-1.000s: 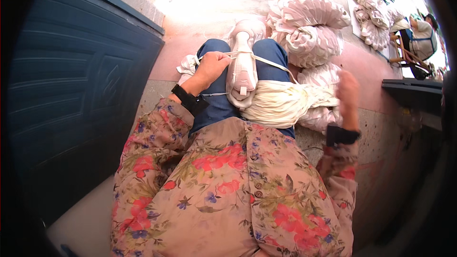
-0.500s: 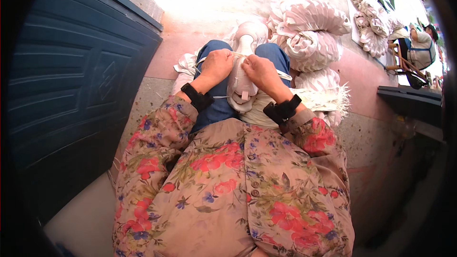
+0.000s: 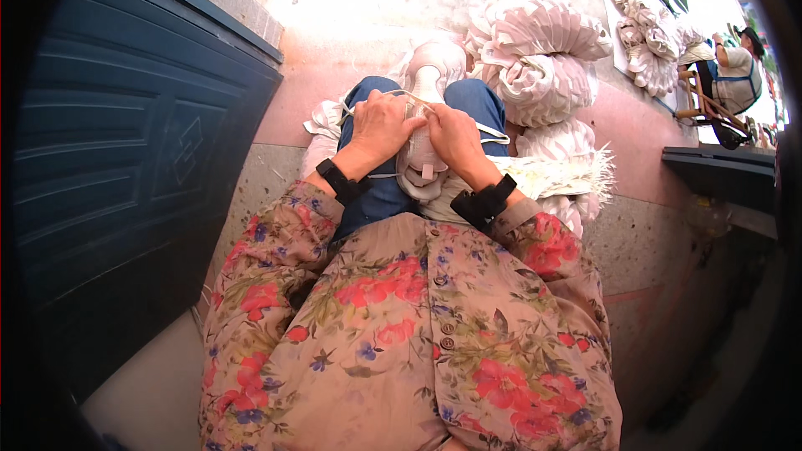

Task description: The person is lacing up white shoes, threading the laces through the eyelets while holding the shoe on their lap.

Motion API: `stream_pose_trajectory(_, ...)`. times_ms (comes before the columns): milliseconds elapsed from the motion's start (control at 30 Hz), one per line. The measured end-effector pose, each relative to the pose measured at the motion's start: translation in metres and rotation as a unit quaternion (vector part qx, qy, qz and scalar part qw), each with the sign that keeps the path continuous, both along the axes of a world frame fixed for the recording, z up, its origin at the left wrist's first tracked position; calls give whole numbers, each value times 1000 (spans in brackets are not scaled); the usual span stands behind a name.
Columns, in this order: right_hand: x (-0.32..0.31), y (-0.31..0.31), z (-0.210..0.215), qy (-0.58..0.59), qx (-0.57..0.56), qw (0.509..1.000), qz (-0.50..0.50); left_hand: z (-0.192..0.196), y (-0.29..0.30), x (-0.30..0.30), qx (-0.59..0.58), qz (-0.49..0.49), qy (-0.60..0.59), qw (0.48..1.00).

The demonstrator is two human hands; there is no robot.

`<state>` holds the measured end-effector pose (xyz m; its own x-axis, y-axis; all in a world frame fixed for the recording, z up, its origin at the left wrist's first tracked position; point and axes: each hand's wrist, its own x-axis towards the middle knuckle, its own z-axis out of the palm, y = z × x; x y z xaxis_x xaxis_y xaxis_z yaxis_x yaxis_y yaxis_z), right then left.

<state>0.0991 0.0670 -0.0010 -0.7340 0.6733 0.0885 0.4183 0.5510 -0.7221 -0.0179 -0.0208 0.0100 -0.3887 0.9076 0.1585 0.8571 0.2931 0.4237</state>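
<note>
A pale pinkish-white sneaker upper (image 3: 423, 150) lies lengthwise between my knees, its rounded toe pointing away from me and a small tab at the near end. A thin white shoelace (image 3: 409, 93) arches over its middle from one hand to the other. My left hand (image 3: 378, 129) is closed on the lace at the left side, its thumb reaching across onto the upper. On the right side, my right hand (image 3: 454, 134) pinches the lace close against the eyelet area. The fingertips of both hands are partly hidden.
Bundled white shoe uppers (image 3: 539, 29) are stacked at my right knee, beside a hank of cream laces (image 3: 576, 174). A dark blue panelled door (image 3: 142, 150) stands at the left. Far right, a seated person (image 3: 737, 79) is near more bundles (image 3: 647, 42).
My hands have lowered onto the upper. The lace, pulled taut between them before, now arches loosely, and my left hand has turned flatter with its thumb toward the shoe.
</note>
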Motion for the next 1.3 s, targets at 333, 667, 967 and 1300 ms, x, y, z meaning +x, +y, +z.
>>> stream_pose_trajectory(333,-9,1,-4,-120,163,976,80,4,10,-16,-122,16,-135,983)
stream_pose_trajectory(667,-11,4,-7,-84,203,964,150,0,3,-10,-44,54,-230,971)
stream_pose_trajectory(967,62,5,30,17,-114,980,161,32,-17,30,135,-97,51,985)
stream_pose_trajectory(1300,82,27,25,219,-554,801,-66,95,13,88,138,-324,-183,918)
